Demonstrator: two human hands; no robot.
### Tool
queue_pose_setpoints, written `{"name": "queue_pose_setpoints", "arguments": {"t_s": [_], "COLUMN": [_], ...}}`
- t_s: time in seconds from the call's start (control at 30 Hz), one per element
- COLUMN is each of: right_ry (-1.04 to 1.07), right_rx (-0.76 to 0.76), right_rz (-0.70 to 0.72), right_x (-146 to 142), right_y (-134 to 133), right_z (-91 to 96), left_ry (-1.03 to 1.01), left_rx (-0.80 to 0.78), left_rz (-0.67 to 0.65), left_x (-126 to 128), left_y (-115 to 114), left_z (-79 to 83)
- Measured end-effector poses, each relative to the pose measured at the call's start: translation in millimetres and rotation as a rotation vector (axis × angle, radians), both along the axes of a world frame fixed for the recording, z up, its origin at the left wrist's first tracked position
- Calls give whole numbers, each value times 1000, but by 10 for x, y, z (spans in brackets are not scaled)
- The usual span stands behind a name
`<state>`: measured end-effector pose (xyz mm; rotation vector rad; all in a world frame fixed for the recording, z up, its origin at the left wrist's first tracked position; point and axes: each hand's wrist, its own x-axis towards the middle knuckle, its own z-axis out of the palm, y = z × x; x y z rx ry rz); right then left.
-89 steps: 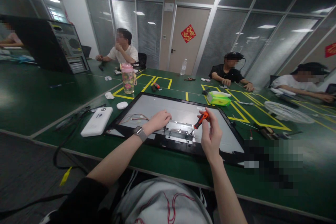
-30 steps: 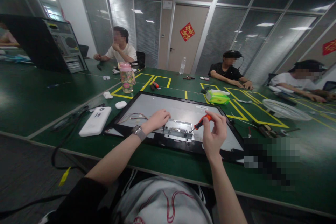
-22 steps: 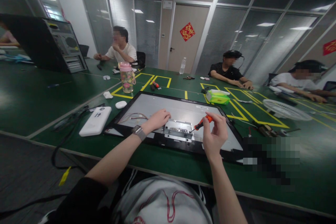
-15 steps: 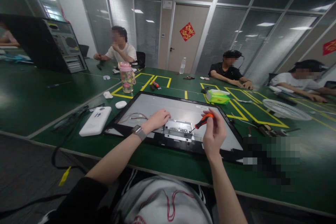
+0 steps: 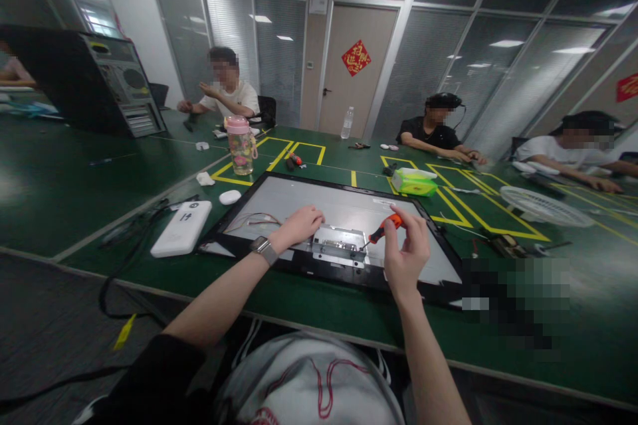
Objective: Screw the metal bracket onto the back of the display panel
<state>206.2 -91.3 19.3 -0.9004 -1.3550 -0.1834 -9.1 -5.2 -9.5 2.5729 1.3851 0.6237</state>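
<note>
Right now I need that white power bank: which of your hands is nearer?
Left. The left hand rests on the panel right of the power bank; the right hand, gripping the screwdriver, is farther right.

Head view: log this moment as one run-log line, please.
left hand: resting on monitor panel beside metal bracket | right hand: gripping screwdriver, tip at bracket | panel: flat on green table

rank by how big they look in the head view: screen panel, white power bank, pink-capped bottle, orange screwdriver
1. screen panel
2. power bank, though it lies nearer the camera, so its lead over the next is unsure
3. pink-capped bottle
4. screwdriver
</note>
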Motion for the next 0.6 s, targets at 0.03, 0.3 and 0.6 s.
{"name": "queue_pose_setpoints", "arguments": {"t_s": [0.03, 0.3, 0.6], "right_ry": [-1, 47, 40], "right_rx": [0, -11, -14], "right_rz": [1, 28, 62], "right_x": [0, 9, 5], "right_y": [-2, 11, 9], "right_z": [4, -11, -16], "left_ry": [2, -5, -8], "left_rx": [0, 3, 10], "left_rz": [-1, -4, -8], "left_x": [0, -4, -3], "left_y": [2, 10, 8], "left_z": [0, -18, -15]}}
